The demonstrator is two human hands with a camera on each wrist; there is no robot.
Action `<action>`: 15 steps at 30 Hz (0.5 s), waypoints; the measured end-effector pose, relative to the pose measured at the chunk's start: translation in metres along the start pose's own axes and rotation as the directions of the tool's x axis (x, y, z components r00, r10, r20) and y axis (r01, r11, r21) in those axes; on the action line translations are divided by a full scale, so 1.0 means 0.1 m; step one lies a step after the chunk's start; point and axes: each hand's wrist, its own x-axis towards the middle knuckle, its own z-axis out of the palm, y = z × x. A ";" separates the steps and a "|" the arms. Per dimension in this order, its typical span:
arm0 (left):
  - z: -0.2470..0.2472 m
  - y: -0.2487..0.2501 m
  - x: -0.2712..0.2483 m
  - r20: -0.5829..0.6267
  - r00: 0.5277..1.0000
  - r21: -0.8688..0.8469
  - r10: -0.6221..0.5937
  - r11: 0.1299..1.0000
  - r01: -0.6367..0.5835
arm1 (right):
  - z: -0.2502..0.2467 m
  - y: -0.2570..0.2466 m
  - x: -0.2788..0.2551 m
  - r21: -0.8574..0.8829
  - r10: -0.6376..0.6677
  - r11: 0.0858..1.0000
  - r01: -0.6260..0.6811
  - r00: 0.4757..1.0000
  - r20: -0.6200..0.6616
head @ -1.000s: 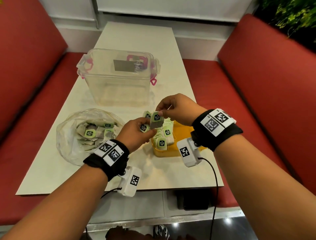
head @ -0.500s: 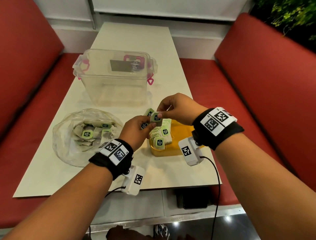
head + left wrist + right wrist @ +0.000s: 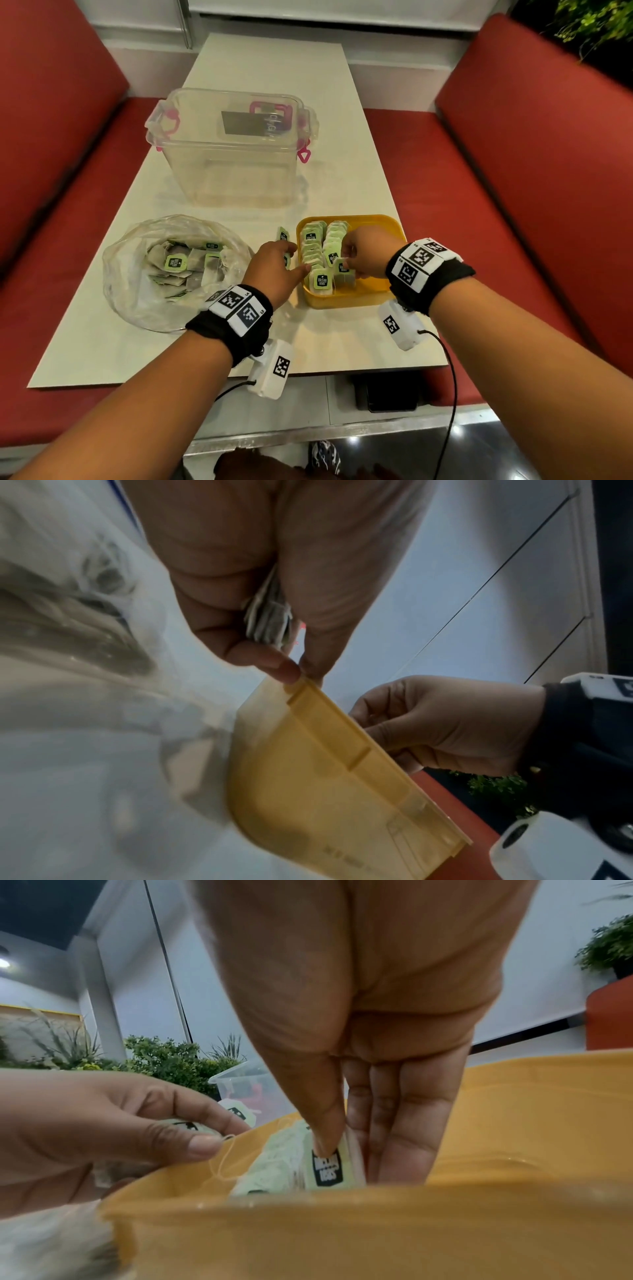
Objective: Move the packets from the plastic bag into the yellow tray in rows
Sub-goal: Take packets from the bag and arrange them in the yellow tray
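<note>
The yellow tray [image 3: 356,298] sits on the table's right side with two rows of green-labelled packets [image 3: 312,247] standing in it. My right hand [image 3: 346,263] reaches into the tray and pinches one packet [image 3: 343,271] between thumb and fingers at the near end of the right row; the same packet [image 3: 327,1167] stands upright in the right wrist view. At the tray's left rim, my left hand [image 3: 295,259] grips a small bundle of packets [image 3: 268,620], its fingertips touching the rim [image 3: 301,693]. To the left lies the clear plastic bag [image 3: 133,294], open, with several packets [image 3: 176,263] inside.
A clear plastic storage box [image 3: 233,150] with pink clips stands behind the bag and tray. Red bench seats [image 3: 513,205] flank the white table [image 3: 102,353] on both sides. The right half of the tray floor [image 3: 380,236] is bare.
Both hands came down from above the tray. My right hand drew one packet off the left hand's bundle and lowered it into the right row; my left hand settled against the tray's left rim.
</note>
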 end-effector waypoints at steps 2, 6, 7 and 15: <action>0.00 0.01 -0.01 -0.004 1.000 0.013 0.002 1.000 -0.002 | 0.02 -0.02 0.01 -0.028 -0.007 1.000 0.007 1.000 0.008; 0.00 0.00 -0.02 0.003 1.000 0.022 0.003 1.000 -0.003 | 0.08 -0.05 0.03 -0.081 -0.003 0.997 0.007 0.999 0.051; 0.00 0.00 -0.02 0.005 1.000 0.022 0.004 1.000 -0.004 | 0.09 -0.06 0.03 -0.097 -0.001 0.995 0.008 0.998 0.066; 0.01 -0.01 -0.02 0.027 1.000 -0.002 -0.016 1.000 0.017 | 0.17 -0.17 0.09 -0.291 0.017 0.956 0.024 0.990 0.138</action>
